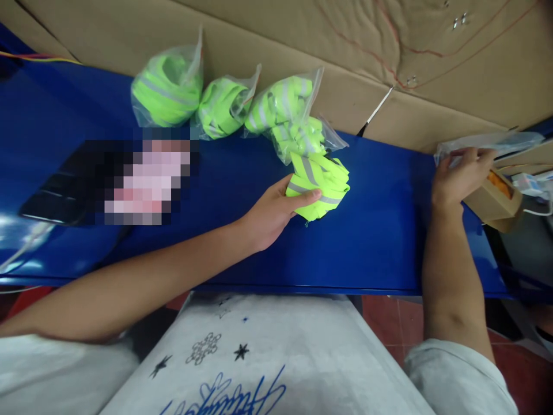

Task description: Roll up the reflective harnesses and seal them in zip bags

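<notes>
A folded bundle of neon-yellow reflective strap (325, 183) is in my left hand (276, 212), with the thumb pressed across its front and the other fingers hidden behind. Over at the right, my right hand (460, 176) has its fingers bent onto a clear plastic bag (514, 140); part of the bag is under the hand. Clear zip bags packed with similar neon strap line the back of the table: a large one (166, 89), a smaller one (222, 106), and others (280, 104) just behind the held bundle.
The blue table (371, 230) meets a brown cardboard backing (345, 98). A narrow tool with a black end (375, 112) leans there. At left lie a black device (56, 193) with a white cable and a pixelated item (151, 178). An open cardboard box (495, 199) sits by my right hand.
</notes>
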